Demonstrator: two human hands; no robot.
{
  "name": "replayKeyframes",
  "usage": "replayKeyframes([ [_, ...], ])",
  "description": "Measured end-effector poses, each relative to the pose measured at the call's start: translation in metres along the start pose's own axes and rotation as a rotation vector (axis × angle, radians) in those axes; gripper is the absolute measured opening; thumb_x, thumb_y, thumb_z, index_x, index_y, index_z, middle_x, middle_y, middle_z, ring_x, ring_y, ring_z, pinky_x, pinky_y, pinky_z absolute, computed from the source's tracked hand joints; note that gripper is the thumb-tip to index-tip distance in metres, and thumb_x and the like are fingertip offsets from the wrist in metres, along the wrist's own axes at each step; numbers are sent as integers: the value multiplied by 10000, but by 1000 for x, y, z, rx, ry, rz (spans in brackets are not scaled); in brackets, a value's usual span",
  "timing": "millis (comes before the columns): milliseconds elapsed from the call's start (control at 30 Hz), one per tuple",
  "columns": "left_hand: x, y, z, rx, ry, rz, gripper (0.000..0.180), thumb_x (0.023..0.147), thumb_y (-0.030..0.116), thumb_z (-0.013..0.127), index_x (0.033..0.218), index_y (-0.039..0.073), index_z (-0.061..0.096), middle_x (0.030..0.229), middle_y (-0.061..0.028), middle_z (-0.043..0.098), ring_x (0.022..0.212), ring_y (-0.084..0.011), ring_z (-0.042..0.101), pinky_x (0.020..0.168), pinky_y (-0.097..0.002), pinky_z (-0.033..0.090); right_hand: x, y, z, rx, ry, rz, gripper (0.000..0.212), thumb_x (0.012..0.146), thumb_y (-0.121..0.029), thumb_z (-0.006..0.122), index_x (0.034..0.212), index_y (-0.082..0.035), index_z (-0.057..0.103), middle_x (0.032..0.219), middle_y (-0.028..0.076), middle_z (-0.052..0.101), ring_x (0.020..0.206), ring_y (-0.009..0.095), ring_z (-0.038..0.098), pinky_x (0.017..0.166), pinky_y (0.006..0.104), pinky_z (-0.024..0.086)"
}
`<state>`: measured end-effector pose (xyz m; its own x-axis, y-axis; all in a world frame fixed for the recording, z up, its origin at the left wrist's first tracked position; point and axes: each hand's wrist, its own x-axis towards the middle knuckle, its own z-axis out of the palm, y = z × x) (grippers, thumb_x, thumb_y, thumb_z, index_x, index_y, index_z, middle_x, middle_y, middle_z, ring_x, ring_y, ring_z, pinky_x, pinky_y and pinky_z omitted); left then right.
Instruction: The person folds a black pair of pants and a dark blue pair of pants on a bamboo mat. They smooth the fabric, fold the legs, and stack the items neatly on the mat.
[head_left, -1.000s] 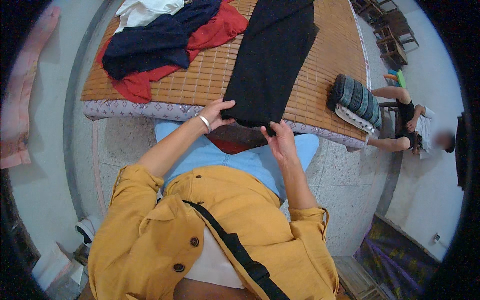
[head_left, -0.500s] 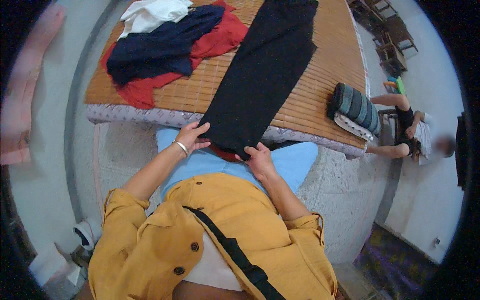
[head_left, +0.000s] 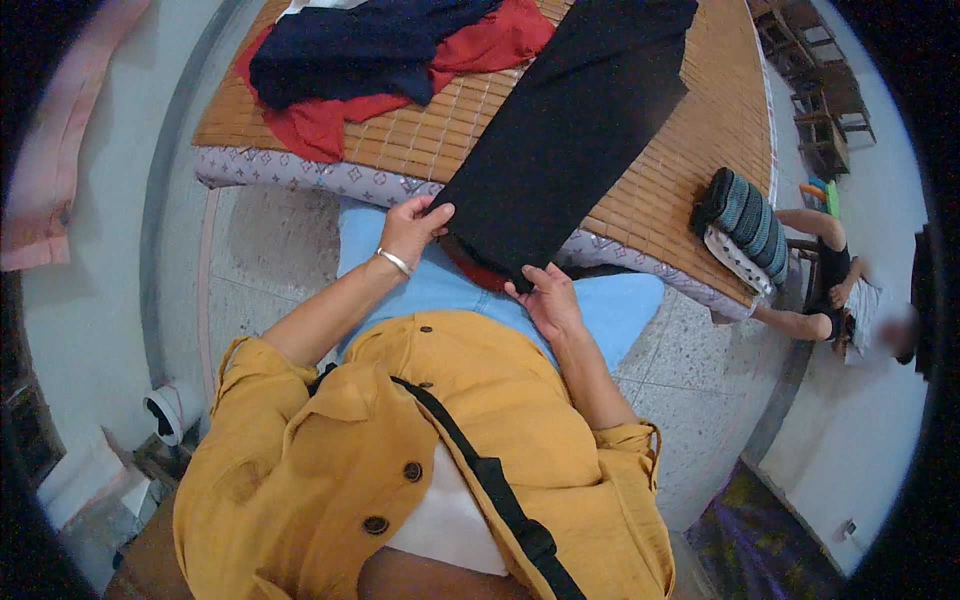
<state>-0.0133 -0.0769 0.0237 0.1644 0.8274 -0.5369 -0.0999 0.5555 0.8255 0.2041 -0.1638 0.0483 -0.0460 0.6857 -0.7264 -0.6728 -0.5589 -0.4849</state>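
Your left hand (head_left: 407, 233) and right hand (head_left: 553, 303) pinch the black cloth (head_left: 570, 130), drawn farther past the mat (head_left: 430, 132) than before.

A slatted brown mat (head_left: 425, 142) bears red cloth (head_left: 490, 45), a black garment (head_left: 570, 130) and a striped bundle (head_left: 752, 222).

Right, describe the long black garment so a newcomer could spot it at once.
Start from the brown slatted mat. The long black garment slants across it, its near end overhanging the edge, held between the left hand and right hand. Unlike the red cloth, navy cloth and striped bundle around it, it is plain black and the only one in hand.
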Motion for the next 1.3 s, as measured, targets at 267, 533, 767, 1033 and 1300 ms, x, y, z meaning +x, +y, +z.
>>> replayKeyframes([
  [267, -1, -4, 3, -229, 78, -106, 162, 831, 123, 590, 981, 63, 573, 922, -42, 598, 827, -148, 573, 716, -297, 489, 1, 3, 1, -23, 15, 40, 186, 823, 17, 503, 994, -54, 516, 975, 70, 561, 883, 199, 531, 703, 402, 516],
  [533, 17, -19, -1, -785, 25, -412, 154, 816, 51, 586, 964, 14, 560, 949, -95, 595, 852, -200, 556, 791, -324, 477, 5, 5, 2, -40, -5, 48, 164, 822, 20, 506, 979, -25, 508, 987, 100, 554, 888, 219, 527, 667, 400, 537],
  [767, -3, 17, 4, -757, -32, -112, 259, 847, 52, 555, 1103, 23, 522, 1104, -107, 570, 1031, -233, 536, 926, -393, 418, -14, 8, 36, -372, -151, -28, 149, 819, -39, 572, 960, 9, 559, 942, 119, 602, 746, 218, 601, 648, 326, 532],
  [1033, -33, 42, -69, -181, 191, 193, 322, 827, 116, 619, 1095, -12, 495, 1029, -103, 585, 894, -205, 597, 769, -344, 513, 40, -71, 36, -1272, -106, -859, 130, 819, -126, 580, 901, -27, 598, 897, 115, 603, 784, 208, 587, 674, 339, 473],
  [1300, -51, 75, -149, -79, 208, 168, 429, 809, 125, 643, 1164, -39, 466, 1082, -126, 571, 936, -210, 588, 806, -316, 498, 151, -133, 4, -2109, -9, -1497, 198, 780, -93, 503, 973, -100, 548, 965, 85, 542, 966, 267, 526, 816, 380, 420],
])
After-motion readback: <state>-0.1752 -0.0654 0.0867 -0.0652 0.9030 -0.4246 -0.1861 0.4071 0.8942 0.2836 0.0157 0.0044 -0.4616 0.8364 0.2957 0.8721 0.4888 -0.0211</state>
